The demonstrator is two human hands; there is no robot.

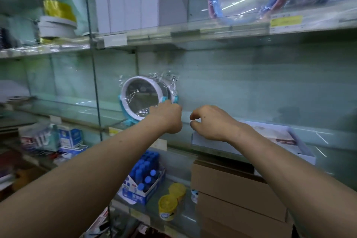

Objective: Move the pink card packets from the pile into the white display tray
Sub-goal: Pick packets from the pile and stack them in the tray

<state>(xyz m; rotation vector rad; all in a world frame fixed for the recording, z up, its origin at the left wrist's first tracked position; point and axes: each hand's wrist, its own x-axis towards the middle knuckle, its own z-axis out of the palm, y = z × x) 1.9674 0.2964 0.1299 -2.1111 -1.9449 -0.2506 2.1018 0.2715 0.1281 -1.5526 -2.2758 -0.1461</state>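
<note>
The white display tray [301, 149] lies on the glass shelf at the right, with pale pink card packets [270, 131] lying flat inside it. My right hand [210, 121] hovers over the tray's left end, its fingers loosely curled and nothing in them. My left hand [168, 118] reaches to the right rim of a round mirror [143, 100] wrapped in clear plastic and holds it there; its fingertips are hidden behind the hand. No pile of packets shows in this view.
Glass shelves [212, 33] run above and below. Brown cardboard boxes [237, 195] are stacked under the tray. A box of blue-capped bottles [144, 176] and yellow-lidded tubs [172, 197] stand on the lower shelf. A vertical glass divider [94, 75] is at the left.
</note>
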